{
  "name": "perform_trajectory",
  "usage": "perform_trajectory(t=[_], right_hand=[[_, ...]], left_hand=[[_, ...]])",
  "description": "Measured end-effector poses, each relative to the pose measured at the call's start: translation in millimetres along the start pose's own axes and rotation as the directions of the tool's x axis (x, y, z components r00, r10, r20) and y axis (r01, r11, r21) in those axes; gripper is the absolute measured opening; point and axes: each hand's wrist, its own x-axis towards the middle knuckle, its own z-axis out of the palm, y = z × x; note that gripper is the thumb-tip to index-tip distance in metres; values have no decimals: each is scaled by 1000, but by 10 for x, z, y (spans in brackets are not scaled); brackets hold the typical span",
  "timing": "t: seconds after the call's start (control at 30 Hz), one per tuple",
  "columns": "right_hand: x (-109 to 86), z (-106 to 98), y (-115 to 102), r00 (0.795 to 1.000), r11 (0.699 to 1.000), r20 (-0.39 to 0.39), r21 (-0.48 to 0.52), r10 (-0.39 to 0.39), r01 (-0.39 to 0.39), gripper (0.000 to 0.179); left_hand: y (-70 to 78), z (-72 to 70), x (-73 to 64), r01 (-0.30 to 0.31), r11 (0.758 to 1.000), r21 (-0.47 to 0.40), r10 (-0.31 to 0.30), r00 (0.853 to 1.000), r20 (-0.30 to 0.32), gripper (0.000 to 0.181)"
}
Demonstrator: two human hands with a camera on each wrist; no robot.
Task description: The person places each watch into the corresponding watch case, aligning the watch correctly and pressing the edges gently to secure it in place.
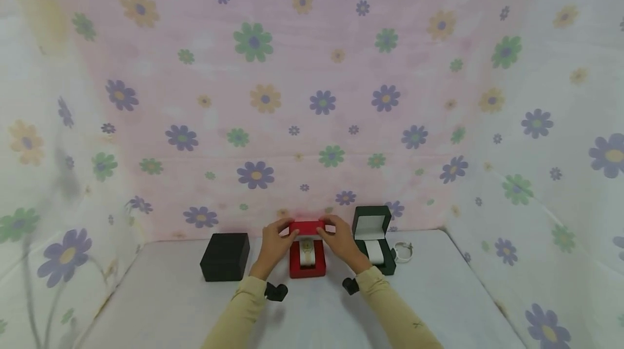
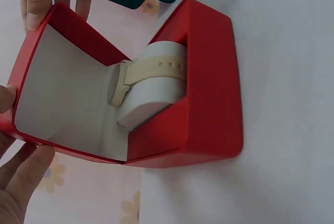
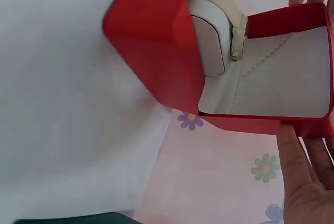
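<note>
A red watch box (image 1: 307,272) stands in the middle of the white-covered table with its lid (image 1: 307,227) raised. Inside, a watch with a cream strap (image 2: 156,68) is wrapped around a white cushion (image 2: 148,101). My left hand (image 1: 273,244) holds the lid at its left side, thumb on the front edge. At the opposite side, my right hand (image 1: 343,241) holds the lid the same way. The right wrist view shows the right hand's fingers (image 3: 292,153) against the lid's side wall. White lining (image 3: 297,72) covers the inside of the lid.
Left of the red box sits a closed black box (image 1: 225,257). On the right, a dark green watch box (image 1: 372,210) stands with its lid up and a white cushion (image 1: 374,252) inside. A white-strapped watch (image 1: 403,252) lies beside it. Flower-printed cloth (image 1: 292,121) hangs behind the table.
</note>
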Motion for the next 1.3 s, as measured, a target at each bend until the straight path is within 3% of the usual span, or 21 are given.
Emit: perform_trajectory(t=[0.3, 0.57, 0.77, 1.07, 1.3], right_hand=[[-145, -21, 6, 998, 1000, 66, -7, -12, 13, 27], [-433, 45, 133, 965, 988, 259, -142, -29, 67, 23], [-498, 112, 128, 979, 987, 196, -139, -51, 79, 25], [-584, 205, 161, 990, 989, 135, -134, -42, 60, 26], [-615, 197, 132, 994, 992, 108, -123, -4, 17, 25]], left_hand=[[-11, -28, -194, -10, 999, 41, 8, 999, 50, 31], [-179, 56, -594, -51, 966, 253, 22, 993, 120, 25], [-212, 109, -651, -85, 963, 254, 70, 995, 69, 27], [-254, 141, -728, -55, 967, 248, 46, 998, 41, 25], [-287, 169, -740, -69, 973, 222, 66, 998, 21, 26]])
